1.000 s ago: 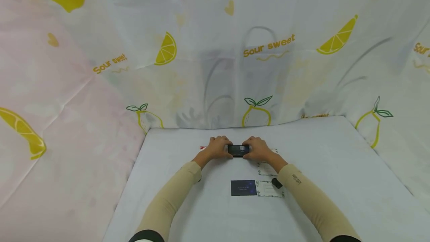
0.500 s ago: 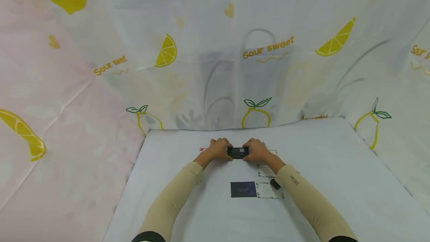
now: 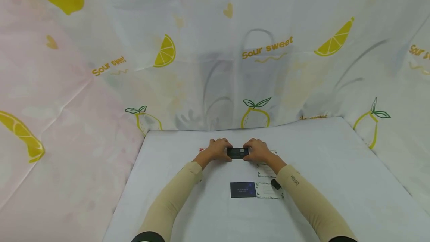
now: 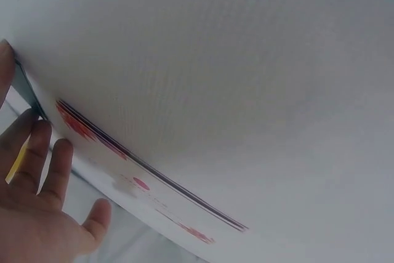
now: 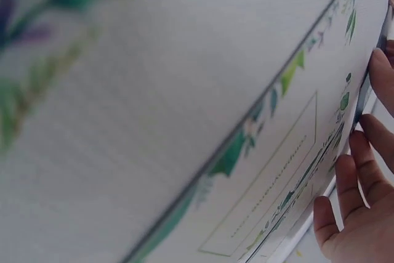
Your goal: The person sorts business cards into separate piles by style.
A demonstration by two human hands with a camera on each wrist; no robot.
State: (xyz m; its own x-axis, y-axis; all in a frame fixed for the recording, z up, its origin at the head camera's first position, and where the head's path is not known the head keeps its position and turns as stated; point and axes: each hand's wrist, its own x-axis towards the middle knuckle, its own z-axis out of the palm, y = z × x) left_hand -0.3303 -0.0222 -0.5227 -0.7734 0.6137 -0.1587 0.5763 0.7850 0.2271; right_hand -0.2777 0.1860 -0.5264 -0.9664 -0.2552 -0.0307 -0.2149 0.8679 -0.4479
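Note:
A dark card (image 3: 237, 153) with a small pale square printed on it lies between my two hands near the back of the table. My left hand (image 3: 218, 149) pinches its left end between thumb and fingers, and my right hand (image 3: 256, 151) does the same at its right end. In the left wrist view, a white card with red print (image 4: 135, 170) lies beside the left fingers. A white card with a green leaf border (image 5: 265, 170) is next to the right fingers in the right wrist view.
Nearer on the white table (image 3: 201, 216) lie a dark blue card (image 3: 243, 189) and, touching or close to its right side, a leaf-bordered white card (image 3: 267, 191). Another white card (image 3: 264, 170) shows partly behind the right forearm. A lemon-print curtain (image 3: 201, 85) stands behind the table.
Both hands and the dark card come slightly nearer and lower between the first and second head frames, partly with a small camera shift. Since then they hold almost still.

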